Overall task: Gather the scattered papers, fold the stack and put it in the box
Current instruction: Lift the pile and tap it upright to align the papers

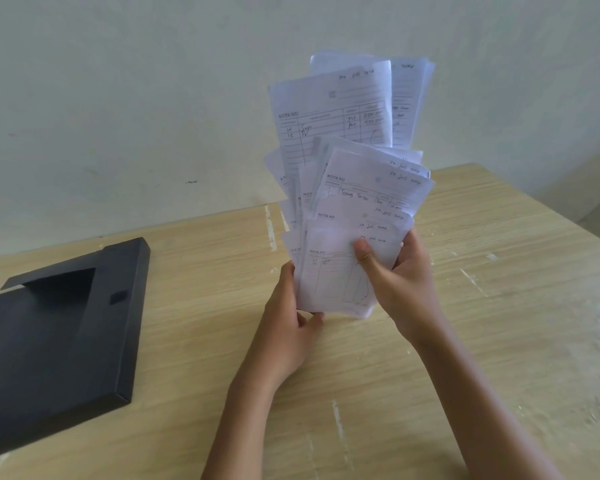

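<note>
A loose stack of white receipt papers (347, 174) with handwritten notes stands upright above the table, fanned out unevenly so the upper sheets stick up high. My left hand (288, 327) grips the stack's lower left edge from below. My right hand (399, 282) holds the lower right side, its thumb pressed on the front sheet. The black box (59, 337) lies flat on the table to the left, apart from both hands, with its flap folded over.
The light wooden table (482, 334) carries white scuff marks and ends at a far edge near the pale wall (153, 98). The box reaches past the left border of the view.
</note>
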### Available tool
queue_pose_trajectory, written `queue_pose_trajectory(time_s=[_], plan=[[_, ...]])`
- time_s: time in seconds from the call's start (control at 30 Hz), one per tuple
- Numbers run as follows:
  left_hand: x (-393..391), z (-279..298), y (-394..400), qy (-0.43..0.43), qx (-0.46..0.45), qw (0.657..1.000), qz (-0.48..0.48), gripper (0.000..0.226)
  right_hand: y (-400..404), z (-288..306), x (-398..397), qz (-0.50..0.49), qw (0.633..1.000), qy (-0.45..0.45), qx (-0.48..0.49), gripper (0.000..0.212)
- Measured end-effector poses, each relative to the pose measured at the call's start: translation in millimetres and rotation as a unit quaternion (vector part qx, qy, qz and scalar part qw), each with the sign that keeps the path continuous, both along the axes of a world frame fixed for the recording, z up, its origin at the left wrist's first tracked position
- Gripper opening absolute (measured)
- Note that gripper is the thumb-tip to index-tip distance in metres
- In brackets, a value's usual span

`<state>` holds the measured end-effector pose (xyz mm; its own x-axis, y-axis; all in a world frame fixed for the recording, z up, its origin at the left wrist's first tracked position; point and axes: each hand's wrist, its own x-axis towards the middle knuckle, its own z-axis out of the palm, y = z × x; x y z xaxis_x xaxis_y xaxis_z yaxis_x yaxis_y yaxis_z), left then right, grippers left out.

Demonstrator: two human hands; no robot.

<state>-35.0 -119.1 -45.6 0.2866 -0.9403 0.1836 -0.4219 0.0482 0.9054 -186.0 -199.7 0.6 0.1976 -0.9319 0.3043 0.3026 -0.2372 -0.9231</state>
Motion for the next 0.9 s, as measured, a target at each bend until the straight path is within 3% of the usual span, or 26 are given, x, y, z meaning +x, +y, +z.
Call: queue_pose_trajectory(time_s=[0.2,0.3,0.4,0.47,0.53,0.73,0.9], plan=[[4.8,-4.6,-2.3,-0.098,-0.016,0.994,0.047,0.062,-2.6,-0.3,-3.1,0.0,1.0,0.001,0.0,0.03],[8.7,-2.9,-0.6,-0.128,-0.015,0.99,0.062,0.074,-3.6,-1.3,-3.9,0.002,1.0,0.004,0.003,0.031],[10.1,9.3,4.9,-0.02,0.024,1.0,-0.001,0.074,-2.3,-3.6,-1.2,0.009,1.0,0.025,-0.009,0.033],[2.9,22.2,6.3,0.12,-0.026,0.992,-0.035,0.055,0.7,-5.6,2.1,0.019,0.998,0.049,-0.026,0.037],[-9.5,32.6,6.8,0.187,-0.092,0.978,-0.016,0.042,3.7,-7.5,4.8,0.034,0.997,0.062,-0.04,0.038],[-17.1,19.9,-1.0,0.072,-0.126,0.988,0.062,0.036,5.6,-13.6,12.0,0.025,0.998,0.05,-0.039,0.033],[-11.4,30.9,4.3,0.073,-0.149,0.984,0.071,0.034,2.2,-16.2,10.7,0.014,0.997,0.062,-0.046,0.024]])
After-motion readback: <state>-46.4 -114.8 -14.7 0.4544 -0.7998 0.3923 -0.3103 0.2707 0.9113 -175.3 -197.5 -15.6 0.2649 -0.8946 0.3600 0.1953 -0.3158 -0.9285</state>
